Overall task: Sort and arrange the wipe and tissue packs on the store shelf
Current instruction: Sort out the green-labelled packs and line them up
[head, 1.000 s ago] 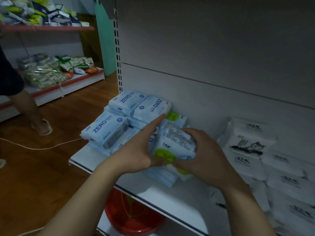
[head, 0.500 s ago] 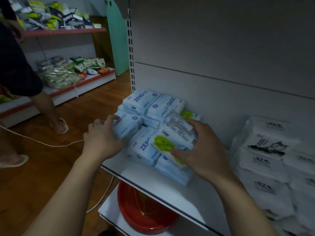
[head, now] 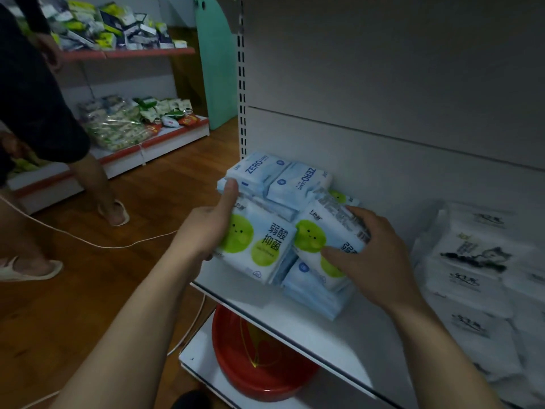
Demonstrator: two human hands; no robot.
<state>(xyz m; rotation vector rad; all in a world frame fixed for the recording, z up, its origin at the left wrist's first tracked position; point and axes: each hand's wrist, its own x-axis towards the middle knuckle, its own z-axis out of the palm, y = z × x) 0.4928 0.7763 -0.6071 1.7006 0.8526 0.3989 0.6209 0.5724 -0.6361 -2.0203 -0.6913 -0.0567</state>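
Two hands are engaged at the left end of the shelf (head: 309,329). The left hand (head: 206,231) holds one green-dot wipe pack (head: 256,243) by its left edge, above the shelf's front left corner, thumb straight up with its tip at the blue stack behind; its fingers beneath the pack are hidden. The right hand (head: 371,255) grips a second green-dot pack (head: 317,231), thumb across the face and fingers curled over the far side, the pack lying tilted on a low pile of blue packs (head: 315,290) near the shelf front. Risks, as judged: the left pack sits close to the shelf's front corner and, if released there, could slip off to the floor or into the red basin (head: 259,364) on the level below; the film wrap looks slick, so the tilted right pack could slide off its pile; a push from the left thumb could shift the stack at the shelf's back left. Count: three green-dot packs, the third (head: 339,197) partly hidden at the shelf back; two ZERO-labelled packs (head: 256,172) on top of that stack, with more blue packs beneath, number not determinable; several white tissue packs (head: 477,261) at the shelf's right, number unclear; one basin.
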